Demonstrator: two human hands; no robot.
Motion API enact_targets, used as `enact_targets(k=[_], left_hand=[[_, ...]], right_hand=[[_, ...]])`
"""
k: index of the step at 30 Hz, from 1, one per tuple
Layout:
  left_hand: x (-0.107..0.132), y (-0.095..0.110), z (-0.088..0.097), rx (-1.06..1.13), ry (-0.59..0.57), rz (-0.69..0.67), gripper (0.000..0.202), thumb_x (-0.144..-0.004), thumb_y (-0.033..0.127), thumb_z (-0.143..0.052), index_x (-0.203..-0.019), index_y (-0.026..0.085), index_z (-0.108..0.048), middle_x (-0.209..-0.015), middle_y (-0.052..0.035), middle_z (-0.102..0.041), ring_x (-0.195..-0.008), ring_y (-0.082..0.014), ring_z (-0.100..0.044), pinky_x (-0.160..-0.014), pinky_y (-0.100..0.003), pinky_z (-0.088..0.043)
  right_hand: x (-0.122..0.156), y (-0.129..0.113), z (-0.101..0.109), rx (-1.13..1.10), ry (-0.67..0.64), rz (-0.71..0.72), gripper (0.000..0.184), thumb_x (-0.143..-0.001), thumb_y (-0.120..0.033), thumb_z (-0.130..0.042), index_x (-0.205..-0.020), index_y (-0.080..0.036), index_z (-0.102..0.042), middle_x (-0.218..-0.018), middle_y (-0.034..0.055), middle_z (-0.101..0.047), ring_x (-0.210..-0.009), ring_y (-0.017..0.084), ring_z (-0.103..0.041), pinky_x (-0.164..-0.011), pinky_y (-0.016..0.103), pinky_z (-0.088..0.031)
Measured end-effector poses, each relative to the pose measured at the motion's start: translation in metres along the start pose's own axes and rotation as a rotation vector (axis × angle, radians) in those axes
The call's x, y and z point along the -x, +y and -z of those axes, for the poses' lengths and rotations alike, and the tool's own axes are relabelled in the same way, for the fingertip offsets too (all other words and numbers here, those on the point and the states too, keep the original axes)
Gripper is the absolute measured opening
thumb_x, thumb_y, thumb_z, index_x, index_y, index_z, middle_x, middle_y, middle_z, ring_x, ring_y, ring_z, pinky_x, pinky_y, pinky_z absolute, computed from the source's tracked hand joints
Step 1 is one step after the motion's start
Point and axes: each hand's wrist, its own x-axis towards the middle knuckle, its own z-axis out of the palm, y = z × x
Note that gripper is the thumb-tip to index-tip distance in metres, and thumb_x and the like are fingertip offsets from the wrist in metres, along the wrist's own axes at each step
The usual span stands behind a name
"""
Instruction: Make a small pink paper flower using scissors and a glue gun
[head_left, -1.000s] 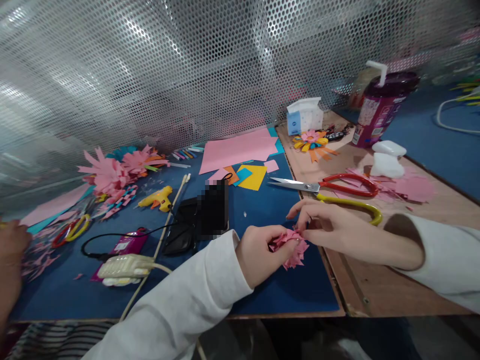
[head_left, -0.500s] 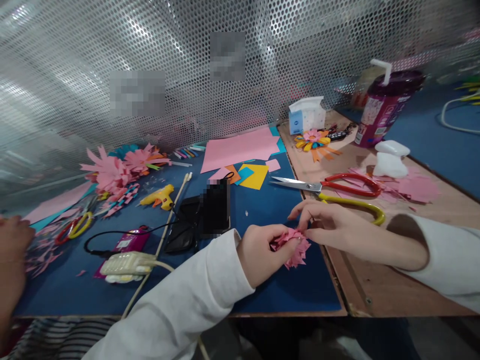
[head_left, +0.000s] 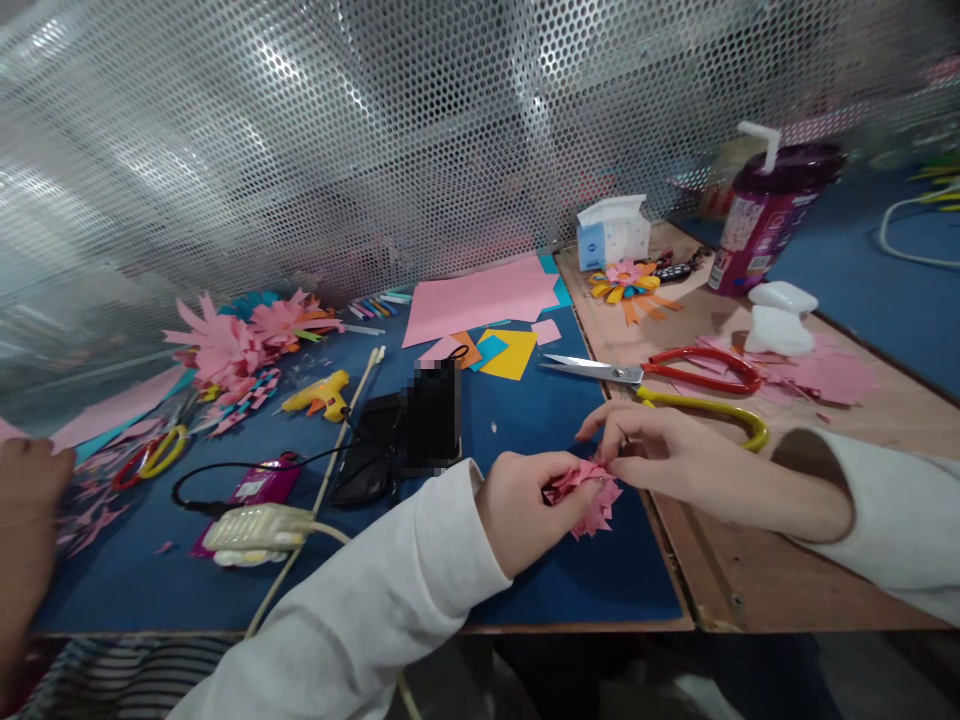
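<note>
Low over the front of the blue tabletop is a small pink paper flower (head_left: 596, 508) with many pointed petals. My left hand (head_left: 531, 505) is closed around its left side, thumb laid across the front. From the right, my right hand (head_left: 671, 452) reaches in with bent fingers; thumb and fingertips pinch at the flower's upper edge, and the exact contact is partly hidden. Just beyond that hand lie large scissors (head_left: 630, 372) with one red and one yellow handle, blades spread and pointing left.
Pink sheets (head_left: 480, 300) lie at the back. Leftward are a yellow glue gun (head_left: 321, 396), a power strip (head_left: 255, 532), a black phone (head_left: 369, 450) and finished paper flowers (head_left: 225, 340). A purple cup (head_left: 772, 225) stands right. Another person's hand (head_left: 26, 490) rests far left.
Both my hands stay almost where they were on the pink paper flower, with only slight finger movement. The other person's hand at far left has shifted slightly onto the pink paper there.
</note>
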Motion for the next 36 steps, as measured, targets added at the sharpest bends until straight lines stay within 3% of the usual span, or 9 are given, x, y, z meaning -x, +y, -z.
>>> enact_targets(k=[15, 23, 28, 30, 33, 36], left_hand=[[-0.001, 0.0, 0.0, 0.006, -0.022, 0.0, 0.029, -0.082, 0.035, -0.053, -0.066, 0.014, -0.065, -0.051, 0.0019, -0.05, -0.05, -0.0087, -0.038, -0.05, -0.024, -0.028], [-0.001, 0.0, 0.0, 0.017, -0.021, 0.008, 0.028, -0.081, 0.035, -0.053, -0.065, 0.014, -0.064, -0.051, 0.0019, -0.05, -0.05, -0.0087, -0.038, -0.05, -0.024, -0.028], [0.0, 0.0, 0.001, 0.036, -0.001, 0.019, 0.027, -0.08, 0.033, -0.055, -0.061, 0.015, -0.061, -0.048, 0.0038, -0.044, -0.048, -0.0079, -0.035, -0.049, -0.023, -0.027], [0.0, 0.001, 0.003, 0.092, -0.012, 0.039, 0.027, -0.08, 0.032, -0.055, -0.061, 0.014, -0.061, -0.049, 0.0034, -0.045, -0.049, -0.0081, -0.037, -0.05, -0.022, -0.029], [-0.002, 0.004, 0.006, 0.205, -0.045, 0.098, 0.026, -0.079, 0.034, -0.056, -0.065, 0.013, -0.064, -0.053, 0.0016, -0.05, -0.052, -0.0092, -0.041, -0.05, -0.022, -0.03], [-0.005, 0.005, 0.008, 0.322, -0.059, 0.163, 0.026, -0.077, 0.036, -0.058, -0.069, 0.012, -0.064, -0.053, 0.0025, -0.048, -0.05, -0.0081, -0.038, -0.047, -0.021, -0.028]], right_hand=[[0.0, 0.003, -0.003, -0.067, 0.027, -0.021, 0.011, -0.071, -0.022, -0.054, -0.061, -0.019, -0.052, -0.097, 0.0029, -0.056, -0.086, 0.016, -0.058, -0.077, 0.031, -0.045], [-0.001, 0.011, -0.004, -0.042, 0.055, 0.006, 0.009, -0.071, -0.019, -0.052, -0.062, -0.02, -0.052, -0.094, 0.0016, -0.058, -0.086, 0.017, -0.058, -0.071, 0.03, -0.044], [-0.003, 0.006, 0.001, -0.071, 0.102, -0.007, 0.01, -0.076, -0.029, -0.057, -0.069, -0.021, -0.057, -0.089, 0.0021, -0.062, -0.077, 0.016, -0.058, -0.064, 0.029, -0.045], [-0.006, 0.003, 0.008, -0.03, 0.182, 0.06, 0.015, -0.078, -0.036, -0.058, -0.074, -0.022, -0.059, -0.086, 0.0024, -0.063, -0.076, 0.016, -0.058, -0.064, 0.03, -0.045], [-0.012, 0.003, 0.023, 0.122, 0.446, 0.208, 0.019, -0.081, -0.04, -0.057, -0.078, -0.021, -0.058, -0.084, 0.0023, -0.063, -0.072, 0.015, -0.056, -0.064, 0.03, -0.044], [-0.018, 0.007, 0.035, 0.213, 0.639, 0.18, 0.028, -0.087, -0.041, -0.047, -0.071, -0.02, -0.057, -0.072, 0.0015, -0.06, -0.065, 0.015, -0.054, -0.062, 0.031, -0.041]])
